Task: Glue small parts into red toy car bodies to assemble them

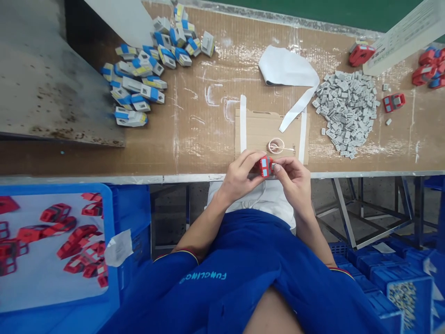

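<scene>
A small red toy vehicle [264, 167] with light blue windows is held over the table's front edge. My left hand [239, 176] grips it between thumb and fingers. My right hand [294, 180] is closed at the toy's right side, its thumb and forefinger pinching a small light grey plastic piece [273, 166] against it. The piece is partly hidden by the fingertips. Just beyond my hands stands a small round cup [276, 145] with a thin white stick [288, 149] lying across its rim.
Many small grey pieces [344, 111] are heaped on the right, near another red toy vehicle [394, 102]. A white cloth [288, 67] lies behind the cup. White and blue toy parts [139, 79] pile up at left, beside a metal box [52, 93]. A blue crate [110, 222] holds red parts.
</scene>
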`<move>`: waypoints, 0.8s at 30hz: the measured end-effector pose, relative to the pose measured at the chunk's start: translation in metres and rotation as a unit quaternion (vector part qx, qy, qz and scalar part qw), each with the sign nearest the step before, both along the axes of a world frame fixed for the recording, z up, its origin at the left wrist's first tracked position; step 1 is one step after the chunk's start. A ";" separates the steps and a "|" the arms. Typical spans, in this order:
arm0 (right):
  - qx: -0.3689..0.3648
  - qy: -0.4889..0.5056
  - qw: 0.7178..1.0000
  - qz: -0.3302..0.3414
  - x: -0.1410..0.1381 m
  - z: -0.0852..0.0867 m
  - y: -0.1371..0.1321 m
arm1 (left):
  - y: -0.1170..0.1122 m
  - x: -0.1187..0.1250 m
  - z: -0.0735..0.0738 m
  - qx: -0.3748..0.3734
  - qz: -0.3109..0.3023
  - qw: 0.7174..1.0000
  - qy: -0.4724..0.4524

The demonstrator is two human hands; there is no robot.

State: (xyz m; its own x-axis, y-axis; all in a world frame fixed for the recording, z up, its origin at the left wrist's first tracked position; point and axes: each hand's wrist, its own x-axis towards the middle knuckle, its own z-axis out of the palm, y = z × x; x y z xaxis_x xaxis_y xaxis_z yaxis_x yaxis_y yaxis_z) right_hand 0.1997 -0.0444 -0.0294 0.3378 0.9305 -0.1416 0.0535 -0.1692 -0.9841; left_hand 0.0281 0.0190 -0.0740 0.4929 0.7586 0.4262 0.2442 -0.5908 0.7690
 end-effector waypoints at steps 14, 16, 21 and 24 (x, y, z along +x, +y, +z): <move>-0.042 0.043 0.998 -0.003 0.005 -0.001 0.000 | 0.000 -0.003 0.001 0.013 -0.004 0.999 0.031; -0.039 0.048 0.998 -0.004 0.006 0.001 0.000 | 0.001 -0.003 0.002 0.017 -0.012 1.000 0.017; -0.041 0.065 0.997 -0.009 0.003 0.005 0.002 | 0.003 -0.004 0.002 0.020 -0.018 1.000 -0.005; -0.045 0.070 0.996 -0.034 -0.002 0.005 0.002 | 0.003 -0.005 0.003 0.017 -0.014 1.000 -0.005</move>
State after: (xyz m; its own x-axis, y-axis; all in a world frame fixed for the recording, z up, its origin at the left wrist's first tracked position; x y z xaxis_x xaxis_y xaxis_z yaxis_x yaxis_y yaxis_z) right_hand 0.1977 -0.0419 -0.0244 0.3712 0.8874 -0.2733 -0.0976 -0.2555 -0.9619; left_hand 0.0236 0.0225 -0.0712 0.5091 0.7296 0.4566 0.2201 -0.6232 0.7505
